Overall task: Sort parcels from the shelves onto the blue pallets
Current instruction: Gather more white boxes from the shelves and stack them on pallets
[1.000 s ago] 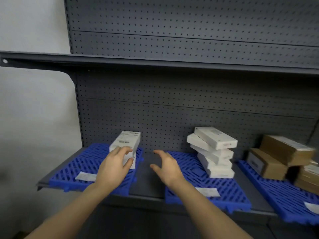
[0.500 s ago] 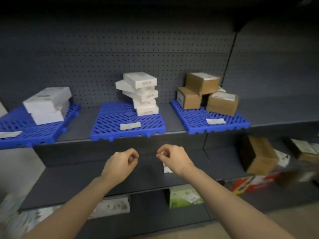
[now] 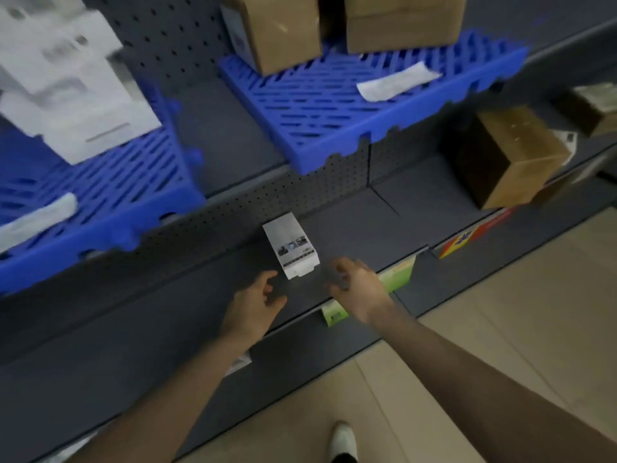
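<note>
A small white box (image 3: 291, 250) with printed pictures lies on the dark grey middle shelf (image 3: 350, 228). My left hand (image 3: 255, 305) is just below and left of it, fingers apart, holding nothing. My right hand (image 3: 359, 289) is just right of it, fingers curled loosely and blurred, not touching the box. Above, one blue pallet (image 3: 334, 108) carries brown cartons (image 3: 280, 31) and a paper slip (image 3: 394, 81). Another blue pallet (image 3: 100, 202) at the left holds stacked white boxes (image 3: 73, 81).
A brown carton (image 3: 504, 155) stands on the middle shelf at the right. Below the shelf edge sit a green box (image 3: 397, 279) and a red-yellow package (image 3: 467, 238). Beige floor and my white shoe (image 3: 342, 439) lie below.
The view has swung down and right from the pallets to the middle shelf. Both hands dropped from the left pallet's white box and now flank the small white box, empty.
</note>
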